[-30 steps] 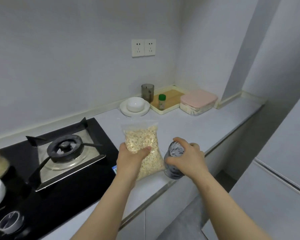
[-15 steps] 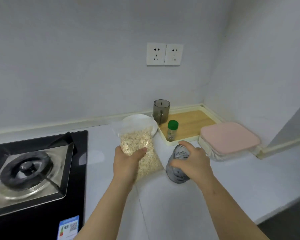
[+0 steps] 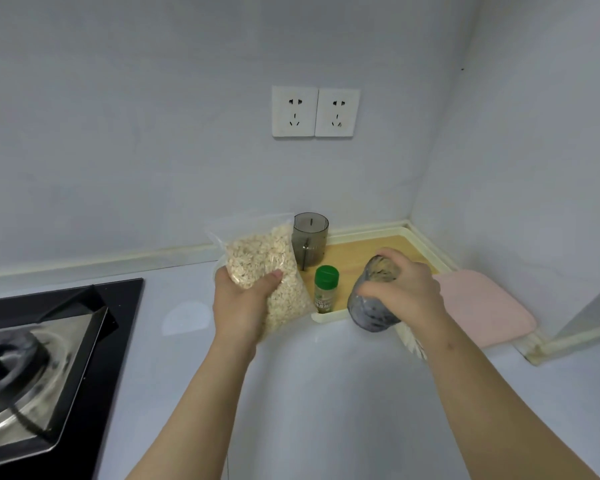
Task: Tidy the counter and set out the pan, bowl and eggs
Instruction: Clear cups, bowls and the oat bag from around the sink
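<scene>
My left hand (image 3: 243, 299) grips a clear bag of oats (image 3: 267, 261) and holds it upright above the counter, in front of the back wall. My right hand (image 3: 406, 296) holds a clear jar (image 3: 371, 306) with dark contents, tilted over the front edge of a cream tray with a wooden base (image 3: 357, 251). On that tray stand a small green-capped bottle (image 3: 325, 289) and a grey tumbler (image 3: 310, 240). The white bowl is hidden behind the bag. No pan or eggs are in view.
A gas hob (image 3: 45, 355) with a black glass top fills the left. A pink-lidded box (image 3: 482, 306) sits right of the tray against the corner. Two wall sockets (image 3: 315, 111) are above. The pale counter (image 3: 326, 393) spreads below my arms.
Both hands have carried the bag and the jar away from the counter's front edge toward the tray in the corner. The view has closed in on the back wall, and the bag now covers the bowl.
</scene>
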Tool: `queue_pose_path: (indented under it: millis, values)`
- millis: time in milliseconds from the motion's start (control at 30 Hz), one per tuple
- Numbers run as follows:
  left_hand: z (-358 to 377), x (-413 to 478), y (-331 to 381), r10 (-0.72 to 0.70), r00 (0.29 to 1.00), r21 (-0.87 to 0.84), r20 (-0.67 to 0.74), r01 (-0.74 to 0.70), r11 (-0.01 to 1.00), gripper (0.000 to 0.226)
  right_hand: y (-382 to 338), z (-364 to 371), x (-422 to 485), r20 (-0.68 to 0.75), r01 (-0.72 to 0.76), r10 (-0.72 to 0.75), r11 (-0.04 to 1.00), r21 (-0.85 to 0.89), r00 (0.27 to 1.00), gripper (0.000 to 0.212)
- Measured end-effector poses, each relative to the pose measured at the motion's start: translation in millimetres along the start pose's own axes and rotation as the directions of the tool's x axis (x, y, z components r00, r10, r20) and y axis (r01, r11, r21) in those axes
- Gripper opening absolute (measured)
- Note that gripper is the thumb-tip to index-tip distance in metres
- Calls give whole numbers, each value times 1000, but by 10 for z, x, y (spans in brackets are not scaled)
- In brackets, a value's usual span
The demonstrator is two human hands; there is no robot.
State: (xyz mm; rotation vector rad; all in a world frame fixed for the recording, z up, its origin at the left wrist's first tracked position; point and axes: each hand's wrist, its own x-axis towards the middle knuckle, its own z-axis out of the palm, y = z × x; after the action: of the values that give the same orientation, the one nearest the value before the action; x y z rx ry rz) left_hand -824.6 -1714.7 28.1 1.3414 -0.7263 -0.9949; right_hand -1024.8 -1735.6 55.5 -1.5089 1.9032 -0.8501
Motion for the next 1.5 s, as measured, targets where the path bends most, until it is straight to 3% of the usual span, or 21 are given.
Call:
queue_pose_path:
  millis: [300, 800, 1233, 1500]
  values:
    - [106, 369, 53, 141, 988, 122, -56, -133, 984, 45, -142, -30, 619, -46, 48, -51, 997, -59, 998, 69]
    - [305, 892, -205, 85, 987, 217, -135, -54, 975, 47, 18, 621, 1446, 121, -4, 16, 994, -105, 993, 65]
    - [346, 909, -319, 32, 988, 219, -149, 1, 976, 45, -39, 881, 1497, 241, 26, 11, 988, -149, 971, 73]
    - [305, 888, -312, 40, 989, 205, -140, -10, 979, 45, 21, 893, 1426, 347, -19, -17, 995, 100, 938, 60]
